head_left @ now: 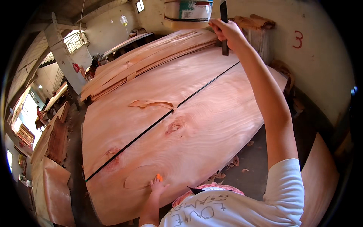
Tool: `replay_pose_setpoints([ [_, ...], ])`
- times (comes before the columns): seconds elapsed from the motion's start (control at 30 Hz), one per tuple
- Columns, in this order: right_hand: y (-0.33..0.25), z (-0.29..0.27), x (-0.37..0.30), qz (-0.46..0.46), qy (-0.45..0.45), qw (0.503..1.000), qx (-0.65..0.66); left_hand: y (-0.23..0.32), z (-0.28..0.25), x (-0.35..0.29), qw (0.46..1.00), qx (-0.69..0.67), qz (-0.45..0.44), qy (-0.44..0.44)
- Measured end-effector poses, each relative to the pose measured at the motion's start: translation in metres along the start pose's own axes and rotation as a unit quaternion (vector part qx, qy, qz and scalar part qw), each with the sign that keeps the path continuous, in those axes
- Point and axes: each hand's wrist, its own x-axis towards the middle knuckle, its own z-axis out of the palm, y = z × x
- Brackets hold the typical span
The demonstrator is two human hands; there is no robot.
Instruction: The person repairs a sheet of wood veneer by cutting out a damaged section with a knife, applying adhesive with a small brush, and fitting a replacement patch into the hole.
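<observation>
My left hand [158,186] rests on a large pale reddish wood veneer sheet [223,94], fingers stretched out beside an oval outline [141,177] in its surface. Bright orange covers [159,177] seem to sit on those fingertips, though they are small in view. Raised at the far right, my right hand [228,33] is closed round a dark flat blade-like bar [225,47], held upright. Next to that fist is a container [187,13] with a coloured label. Diagonally across the sheet runs a thin black strip [140,136], and a curled veneer offcut [151,103] touches it.
Beyond the sheet lies a long stack of veneer [151,56]. More veneer sheets [56,189] stand at the left, and another [321,181] at the lower right. Curled shavings [219,175] lie on the floor beside the near edge. A wall [321,60] rises at the right.
</observation>
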Motion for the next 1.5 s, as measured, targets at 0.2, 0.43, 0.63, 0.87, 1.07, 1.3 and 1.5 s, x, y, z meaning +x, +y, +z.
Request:
replay_pose_setpoints([
  [0.2, 0.071, 0.037, -0.096, 0.027, 0.020, 0.992, 0.120, -0.006, -0.005, -0.011, 1.000, -0.015, 0.002, 0.024],
  [0.43, 0.187, 0.054, -0.175, 0.157, -0.014, 0.970, 0.187, -0.005, -0.006, 0.003, 1.000, -0.007, 0.003, 0.010],
  [0.63, 0.246, 0.038, -0.180, 0.353, -0.107, 0.808, 0.459, -0.012, 0.002, 0.004, 1.000, -0.013, -0.007, -0.001],
  [0.87, 0.351, -0.053, -0.153, 0.329, 0.104, 0.916, 0.205, -0.007, 0.006, 0.019, 1.000, -0.010, 0.001, -0.004],
  [1.07, 0.221, -0.123, -0.010, -0.050, 0.260, 0.954, -0.138, -0.016, 0.001, -0.002, 1.000, -0.007, 0.015, 0.000],
  [1.3, 0.131, -0.087, 0.033, 0.056, -0.077, 0.995, 0.008, -0.005, -0.003, -0.007, 0.999, -0.016, -0.009, 0.043],
  [1.5, 0.143, -0.107, 0.023, 0.007, -0.118, 0.972, 0.202, -0.002, -0.014, -0.006, 0.999, -0.021, -0.011, 0.039],
])
